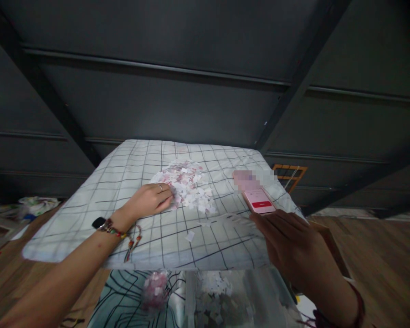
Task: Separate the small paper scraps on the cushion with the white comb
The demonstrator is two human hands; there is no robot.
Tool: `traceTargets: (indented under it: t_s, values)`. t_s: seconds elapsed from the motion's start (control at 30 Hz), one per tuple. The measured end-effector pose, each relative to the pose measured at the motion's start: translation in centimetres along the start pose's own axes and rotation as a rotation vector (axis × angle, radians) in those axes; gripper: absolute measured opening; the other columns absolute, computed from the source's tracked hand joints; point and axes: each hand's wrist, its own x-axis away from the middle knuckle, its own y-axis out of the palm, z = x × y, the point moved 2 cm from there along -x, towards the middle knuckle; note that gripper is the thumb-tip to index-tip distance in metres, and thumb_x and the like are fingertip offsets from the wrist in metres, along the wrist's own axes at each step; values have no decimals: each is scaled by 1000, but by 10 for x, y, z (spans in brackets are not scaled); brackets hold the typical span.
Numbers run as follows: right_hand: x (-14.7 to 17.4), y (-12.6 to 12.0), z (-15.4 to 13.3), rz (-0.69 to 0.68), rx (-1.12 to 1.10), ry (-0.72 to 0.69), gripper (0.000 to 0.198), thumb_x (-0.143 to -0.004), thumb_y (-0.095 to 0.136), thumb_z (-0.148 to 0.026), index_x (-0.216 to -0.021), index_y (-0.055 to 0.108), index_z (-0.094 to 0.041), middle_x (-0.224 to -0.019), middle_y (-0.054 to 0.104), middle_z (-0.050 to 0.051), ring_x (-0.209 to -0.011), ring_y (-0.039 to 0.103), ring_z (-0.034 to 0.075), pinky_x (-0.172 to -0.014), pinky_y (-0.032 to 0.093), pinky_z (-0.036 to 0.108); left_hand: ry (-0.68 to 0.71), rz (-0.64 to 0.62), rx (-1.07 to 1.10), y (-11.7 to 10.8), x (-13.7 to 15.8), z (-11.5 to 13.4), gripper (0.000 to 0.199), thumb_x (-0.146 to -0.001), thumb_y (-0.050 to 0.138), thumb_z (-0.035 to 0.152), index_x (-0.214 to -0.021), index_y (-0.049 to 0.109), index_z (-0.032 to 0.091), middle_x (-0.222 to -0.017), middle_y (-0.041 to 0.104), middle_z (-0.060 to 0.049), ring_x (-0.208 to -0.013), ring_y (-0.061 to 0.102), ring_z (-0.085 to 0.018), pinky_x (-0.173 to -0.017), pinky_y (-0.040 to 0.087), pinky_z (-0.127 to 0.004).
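We see small white and pink paper squares (187, 184) heaped mid-pillow (89, 205). Our left hand (152, 199) rests fingers-together on the heap's left edge; our right hand (290, 246) grips a phone (258, 200) near the right edge. Dark panelled walls, wooden floor (386, 259).

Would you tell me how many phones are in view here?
1. The phone is in the right hand, over the checked pillow's right side. The left hand rests at the paper pile.

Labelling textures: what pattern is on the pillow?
White pillow with a thin black grid check; head view shows it best.
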Motion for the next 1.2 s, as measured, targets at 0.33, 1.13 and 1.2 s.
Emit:
traceTargets:
  t_s: [0.33,1.13,1.2]
  values:
    - [-1,-3,-3,4,-38,-16,27,-81,40,-1,-91,64,-10,-71,64,6,-65,55,16,-61,44,30,27,25,-33,-1,-1,1,31,-91,35,23,-73,60,18,-72,65,-1,-63,59,-12,-57,45,-24]
    - [1,-3,2,27,18,19,23,-84,43,-5,-90,65,-7,-67,62,5,-64,52,17,-63,40,31,47,46,-43,0,-1,1,30,-91,36,23,-73,59,17,-74,66,-1,-62,60,-12,-56,45,-24]
    - [1,-2,2,23,6,11,24,-83,43,-3,-90,65,-8,-70,63,5,-67,54,17,-66,41,30,49,50,-45,-1,-1,1,30,-91,36,24,-73,59,17,-74,66,-1,-62,60,-12,-56,45,-24]
